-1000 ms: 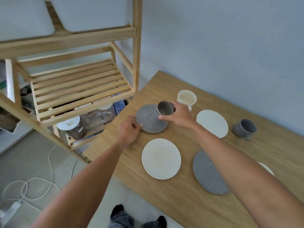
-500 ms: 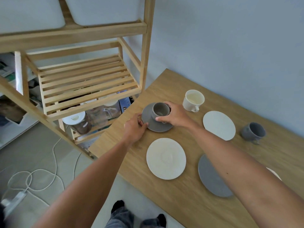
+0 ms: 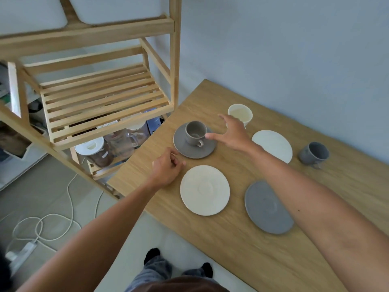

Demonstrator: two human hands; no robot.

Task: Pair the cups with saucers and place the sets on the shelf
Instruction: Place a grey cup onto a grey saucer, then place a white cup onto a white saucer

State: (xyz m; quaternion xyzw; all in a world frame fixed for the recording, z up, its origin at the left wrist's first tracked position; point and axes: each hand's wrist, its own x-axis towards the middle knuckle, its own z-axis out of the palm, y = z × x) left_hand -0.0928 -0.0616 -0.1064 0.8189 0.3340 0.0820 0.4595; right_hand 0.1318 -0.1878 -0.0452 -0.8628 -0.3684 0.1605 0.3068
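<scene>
A grey cup (image 3: pixel 195 132) stands upright on a grey saucer (image 3: pixel 189 149) near the table's left corner. My right hand (image 3: pixel 232 134) hovers just right of that cup, fingers spread, holding nothing. My left hand (image 3: pixel 167 168) rests loosely curled on the table just below the saucer, empty. A white cup (image 3: pixel 240 113) stands behind my right hand. Two white saucers (image 3: pixel 204 190) (image 3: pixel 273 145), a second grey saucer (image 3: pixel 266 208) and a second grey cup (image 3: pixel 314 154) lie apart on the table. The wooden slatted shelf (image 3: pixel 101 100) stands to the left.
The wooden table (image 3: pixel 242 245) ends at a left edge beside the shelf's upright post (image 3: pixel 174 49). Jars and a glass jug (image 3: pixel 124 138) sit on the lower shelf level. A white cable and power strip (image 3: pixel 37 228) lie on the floor. A grey wall runs behind.
My right hand set the grey cup on the grey saucer and let go, opening and drawing back to the right. My left hand released the saucer's rim and pulled back toward me.
</scene>
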